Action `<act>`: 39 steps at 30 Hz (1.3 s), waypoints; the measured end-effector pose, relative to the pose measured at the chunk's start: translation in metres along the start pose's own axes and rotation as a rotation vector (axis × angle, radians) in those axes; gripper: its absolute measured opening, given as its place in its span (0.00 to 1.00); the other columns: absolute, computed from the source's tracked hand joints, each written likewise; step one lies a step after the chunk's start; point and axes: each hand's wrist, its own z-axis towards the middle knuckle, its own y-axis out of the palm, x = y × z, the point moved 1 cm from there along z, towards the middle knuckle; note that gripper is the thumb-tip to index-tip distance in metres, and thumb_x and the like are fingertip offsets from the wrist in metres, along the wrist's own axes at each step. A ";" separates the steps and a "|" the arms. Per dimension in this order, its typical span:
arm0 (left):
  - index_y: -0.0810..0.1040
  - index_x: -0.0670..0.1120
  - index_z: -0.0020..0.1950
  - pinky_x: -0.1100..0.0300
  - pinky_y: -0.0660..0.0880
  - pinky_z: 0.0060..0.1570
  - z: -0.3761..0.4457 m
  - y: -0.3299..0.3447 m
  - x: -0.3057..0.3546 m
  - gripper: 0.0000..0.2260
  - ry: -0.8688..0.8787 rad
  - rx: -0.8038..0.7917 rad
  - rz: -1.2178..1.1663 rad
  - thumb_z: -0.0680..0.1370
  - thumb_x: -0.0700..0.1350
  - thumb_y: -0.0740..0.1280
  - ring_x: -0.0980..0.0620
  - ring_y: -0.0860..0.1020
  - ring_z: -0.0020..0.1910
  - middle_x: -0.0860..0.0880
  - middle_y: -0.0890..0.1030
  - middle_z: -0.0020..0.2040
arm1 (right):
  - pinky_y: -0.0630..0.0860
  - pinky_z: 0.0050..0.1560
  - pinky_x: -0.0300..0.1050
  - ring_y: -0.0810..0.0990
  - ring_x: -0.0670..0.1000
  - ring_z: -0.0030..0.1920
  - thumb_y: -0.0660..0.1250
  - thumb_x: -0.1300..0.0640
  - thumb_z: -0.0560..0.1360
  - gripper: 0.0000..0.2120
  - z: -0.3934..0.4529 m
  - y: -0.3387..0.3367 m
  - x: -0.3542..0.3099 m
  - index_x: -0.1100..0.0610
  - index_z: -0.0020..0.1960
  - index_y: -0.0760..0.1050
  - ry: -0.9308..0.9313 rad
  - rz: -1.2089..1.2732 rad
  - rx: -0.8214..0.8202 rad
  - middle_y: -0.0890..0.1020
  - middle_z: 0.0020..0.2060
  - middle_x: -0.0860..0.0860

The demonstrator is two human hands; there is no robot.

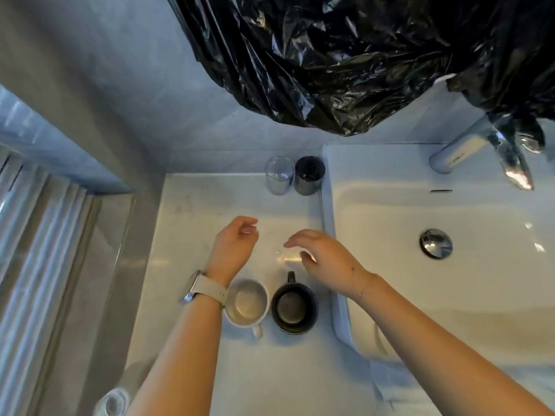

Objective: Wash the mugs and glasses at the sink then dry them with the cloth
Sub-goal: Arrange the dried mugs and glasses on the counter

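My left hand (232, 246) hovers over the white counter (192, 223) with loosely curled fingers and nothing in it. My right hand (321, 256) arches over a faint clear glass (285, 259) on the counter; its fingers are apart, and I cannot tell if they touch the glass. Just below my hands stand a white mug (247, 303) and a black mug (294, 307), both upright. A clear glass (278, 175) and a dark glass (309, 175) stand together at the back by the wall. The white sink (390, 211) is on the right.
A chrome tap (468, 145) juts over the sink's far side, partly under black plastic sheeting (345, 55). The drain plug (435, 244) sits mid-basin. A pale cloth (390, 382) seems to lie at the sink's near corner. A clear round object (112, 402) shows bottom left.
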 end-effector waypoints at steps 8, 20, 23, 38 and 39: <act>0.71 0.46 0.56 0.57 0.69 0.49 -0.137 0.031 -0.044 0.14 -0.171 0.341 -0.088 0.75 0.39 0.71 0.53 0.74 0.46 0.44 0.72 0.59 | 0.68 0.67 0.50 0.67 0.55 0.70 0.60 0.72 0.74 0.29 -0.008 0.026 0.005 0.52 0.71 0.71 -0.065 -0.305 -0.389 0.70 0.72 0.51; 0.77 0.47 0.57 0.59 0.73 0.44 -0.166 0.065 -0.089 0.12 -0.414 0.071 -0.437 0.84 0.52 0.59 0.52 0.75 0.51 0.47 0.77 0.58 | 0.75 0.51 0.48 0.76 0.56 0.55 0.64 0.65 0.75 0.11 -0.004 0.013 0.009 0.60 0.55 0.81 -0.222 -0.641 -0.564 0.79 0.54 0.55; 0.77 0.46 0.54 0.58 0.71 0.45 -0.163 0.063 -0.093 0.13 -0.375 0.033 -0.417 0.85 0.51 0.56 0.52 0.72 0.47 0.46 0.75 0.57 | 0.76 0.45 0.50 0.79 0.60 0.47 0.65 0.65 0.74 0.07 -0.014 0.012 0.006 0.61 0.38 0.77 -0.174 -0.660 -0.640 0.81 0.41 0.59; 0.72 0.46 0.41 0.57 0.65 0.45 -0.146 0.046 -0.112 0.14 -0.332 0.259 -0.759 0.85 0.46 0.56 0.53 0.65 0.34 0.49 0.68 0.35 | 0.69 0.37 0.40 0.77 0.52 0.40 0.63 0.50 0.80 0.13 -0.080 0.035 -0.012 0.59 0.47 0.77 0.214 0.000 -0.256 0.81 0.40 0.55; 0.72 0.46 0.41 0.56 0.64 0.45 -0.143 0.045 -0.113 0.14 -0.327 0.272 -0.762 0.85 0.46 0.56 0.53 0.65 0.34 0.50 0.68 0.35 | 0.70 0.38 0.41 0.77 0.51 0.40 0.64 0.50 0.80 0.12 -0.082 0.039 -0.012 0.58 0.46 0.77 0.260 0.091 -0.186 0.81 0.40 0.54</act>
